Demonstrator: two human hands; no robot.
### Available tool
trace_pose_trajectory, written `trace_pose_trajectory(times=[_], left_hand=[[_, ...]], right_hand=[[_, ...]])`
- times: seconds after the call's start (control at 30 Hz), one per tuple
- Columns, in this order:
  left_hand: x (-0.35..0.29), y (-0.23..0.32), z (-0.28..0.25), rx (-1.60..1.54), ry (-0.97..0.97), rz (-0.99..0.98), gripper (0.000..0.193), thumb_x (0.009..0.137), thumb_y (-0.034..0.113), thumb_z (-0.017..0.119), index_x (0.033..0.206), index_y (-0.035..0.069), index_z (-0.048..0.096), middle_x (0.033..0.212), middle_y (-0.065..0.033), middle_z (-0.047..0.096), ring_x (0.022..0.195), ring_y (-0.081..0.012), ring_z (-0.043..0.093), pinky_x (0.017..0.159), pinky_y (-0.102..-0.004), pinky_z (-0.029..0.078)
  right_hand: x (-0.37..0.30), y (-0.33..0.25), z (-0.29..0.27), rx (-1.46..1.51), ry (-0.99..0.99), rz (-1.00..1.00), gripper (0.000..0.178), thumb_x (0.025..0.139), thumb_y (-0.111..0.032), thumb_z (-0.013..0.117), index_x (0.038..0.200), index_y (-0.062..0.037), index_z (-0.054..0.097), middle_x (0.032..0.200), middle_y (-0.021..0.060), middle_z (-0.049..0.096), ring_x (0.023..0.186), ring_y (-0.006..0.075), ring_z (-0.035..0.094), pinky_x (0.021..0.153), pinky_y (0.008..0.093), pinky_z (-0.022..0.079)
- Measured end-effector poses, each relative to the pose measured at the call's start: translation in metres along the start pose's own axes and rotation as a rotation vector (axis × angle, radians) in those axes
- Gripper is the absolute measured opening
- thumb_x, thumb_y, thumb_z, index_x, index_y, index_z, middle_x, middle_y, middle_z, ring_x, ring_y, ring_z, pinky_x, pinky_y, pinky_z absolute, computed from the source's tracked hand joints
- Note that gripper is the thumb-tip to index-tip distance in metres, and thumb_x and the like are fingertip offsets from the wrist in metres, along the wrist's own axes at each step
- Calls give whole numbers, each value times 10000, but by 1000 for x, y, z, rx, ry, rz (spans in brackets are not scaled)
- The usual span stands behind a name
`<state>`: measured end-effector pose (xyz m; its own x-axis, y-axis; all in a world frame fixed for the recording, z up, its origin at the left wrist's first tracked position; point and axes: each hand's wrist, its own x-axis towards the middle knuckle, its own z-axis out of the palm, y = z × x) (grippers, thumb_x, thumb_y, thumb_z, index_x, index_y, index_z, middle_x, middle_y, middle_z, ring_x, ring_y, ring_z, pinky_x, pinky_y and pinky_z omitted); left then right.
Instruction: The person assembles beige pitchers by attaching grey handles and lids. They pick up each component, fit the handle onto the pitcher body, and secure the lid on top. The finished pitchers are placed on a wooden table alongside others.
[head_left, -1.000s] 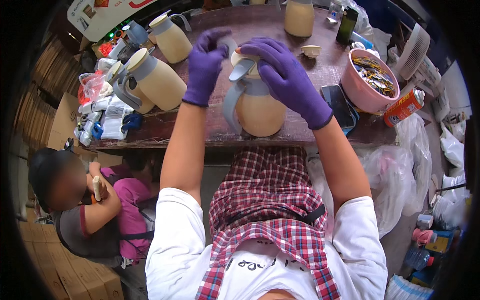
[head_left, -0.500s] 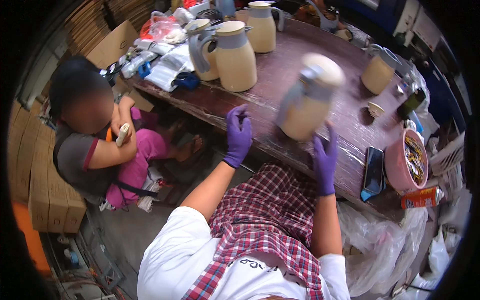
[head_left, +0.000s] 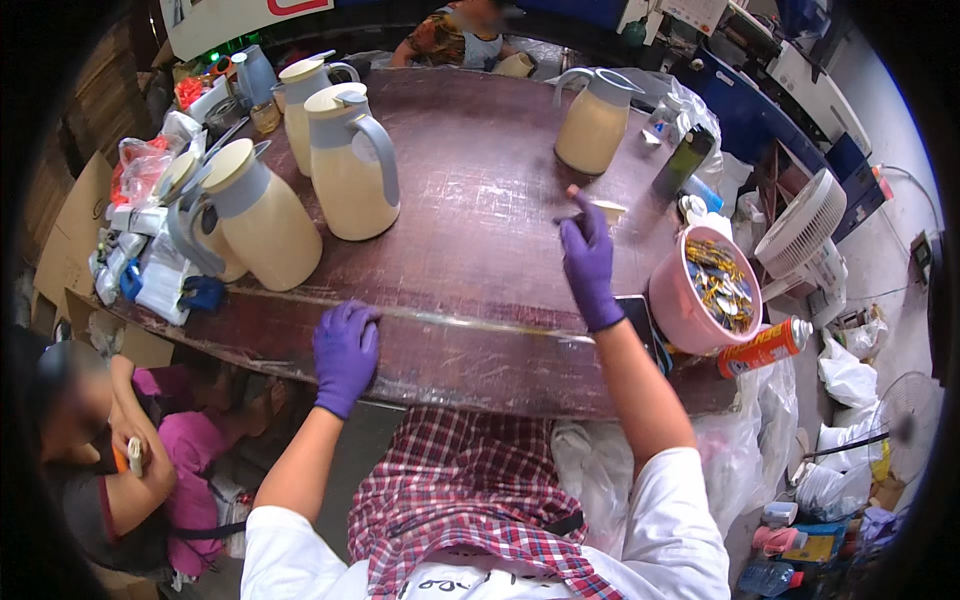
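My left hand [head_left: 346, 360], in a purple glove, rests at the table's near edge with loosely bent fingers and nothing visible in it. My gloved right hand [head_left: 588, 262] reaches forward over the table, fingers apart and empty; one bare fingertip shows. Just beyond it lies a small cream lid-like piece [head_left: 606, 211]. Farther off stands a cream jug [head_left: 592, 128] with a grey spout and handle and no cream lid visible on top. At the left stand several lidded cream jugs, the nearest ones being a jug [head_left: 352, 165] and another jug [head_left: 262, 230].
On the right are a pink bucket [head_left: 672, 300] of small yellow-and-dark pieces, an orange spray can [head_left: 765, 347], a phone [head_left: 640, 318] and a dark green bottle [head_left: 684, 163]. Plastic-wrapped items [head_left: 160, 285] crowd the left corner. One person [head_left: 130, 450] sits at left, another [head_left: 455, 40] beyond the table.
The jug that was moving in front of me now stands at the left with the others. My right hand has reached forward toward the unlidded jug. The view has swung right.
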<state>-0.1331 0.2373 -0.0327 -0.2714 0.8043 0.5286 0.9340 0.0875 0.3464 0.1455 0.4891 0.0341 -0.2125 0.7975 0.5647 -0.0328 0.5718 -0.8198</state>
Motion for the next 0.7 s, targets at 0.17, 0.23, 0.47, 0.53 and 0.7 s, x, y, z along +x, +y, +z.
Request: trace_pose_trajectory(times=[0.17, 0.23, 0.47, 0.53, 0.7], left_hand=[[5, 7, -12, -44, -50, -61, 204, 853, 146, 657, 1054, 144, 690, 1120, -81, 626, 1070, -325, 567, 921, -465, 446], [-2, 0, -18, -44, -77, -99, 215, 853, 153, 668, 1066, 139, 696, 1147, -86, 623, 1079, -332, 563, 929, -470, 442], [-14, -16, -24, -90, -104, -156, 200, 899, 190, 644, 1076, 113, 698, 1175, -134, 650, 1093, -351, 582, 957, -463, 447], [-20, -19, -24, -55, -7, -134, 187, 901, 217, 642, 1061, 140, 700, 1140, -91, 653, 1064, -332, 590, 941, -457, 465], [-20, -35, -18, -127, 63, -143, 169, 906, 229, 632, 1037, 155, 708, 1072, -57, 661, 1046, -282, 616, 948, -435, 483]], right_hand=[[164, 66, -24, -707, 73, -335, 599, 860, -133, 622, 1412, 33, 462, 1429, 242, 489, 1346, 372, 478, 1139, 407, 380], [232, 71, -23, -761, 31, -486, 651, 849, -179, 588, 1450, 12, 423, 1444, 279, 465, 1383, 428, 419, 1158, 439, 361], [345, 105, -92, -1514, -355, -357, 498, 912, -472, 647, 1230, -91, 690, 1195, 216, 685, 1142, 389, 644, 942, 477, 509], [318, 82, -76, -1219, -272, -358, 510, 915, -476, 673, 1273, -114, 684, 1156, 173, 720, 1097, 335, 684, 928, 421, 523], [236, 2, -39, -990, -349, -411, 458, 976, -304, 669, 1365, -65, 628, 1261, 121, 708, 1101, 198, 685, 953, 327, 506]])
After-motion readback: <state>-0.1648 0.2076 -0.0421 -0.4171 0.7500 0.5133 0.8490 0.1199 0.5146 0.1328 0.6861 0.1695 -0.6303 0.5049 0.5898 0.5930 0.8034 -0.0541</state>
